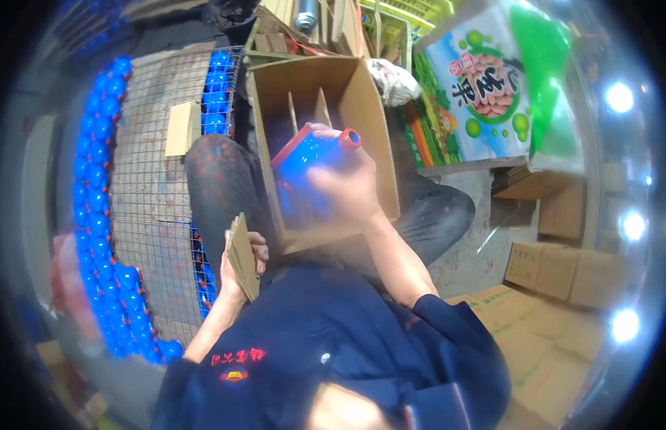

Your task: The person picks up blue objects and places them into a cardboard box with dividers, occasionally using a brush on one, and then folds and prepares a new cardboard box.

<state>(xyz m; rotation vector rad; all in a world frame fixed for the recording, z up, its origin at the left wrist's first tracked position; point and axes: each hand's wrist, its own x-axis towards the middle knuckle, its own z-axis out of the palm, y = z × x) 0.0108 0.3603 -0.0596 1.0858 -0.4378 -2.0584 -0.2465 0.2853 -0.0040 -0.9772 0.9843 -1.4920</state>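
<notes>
The open carton [362, 107] is entered from above, but two upright cardboard dividers [308, 111] split its far end into narrow slots. The right hand [347, 183] with its blue bottle [308, 161] fills most of the mouth. Left of the carton, the wire rack [150, 179] of blue bottles [96, 179] blocks that side. To the right, the printed box [483, 86] and stacked cartons [562, 269] stand well apart, leaving bare floor [476, 251] between.

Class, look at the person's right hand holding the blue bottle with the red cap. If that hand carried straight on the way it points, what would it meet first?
The right hand points the blue bottle into the open cardboard box. Going straight on, it would probably meet the upright cardboard dividers inside first, though depth is hard to judge here.
</notes>
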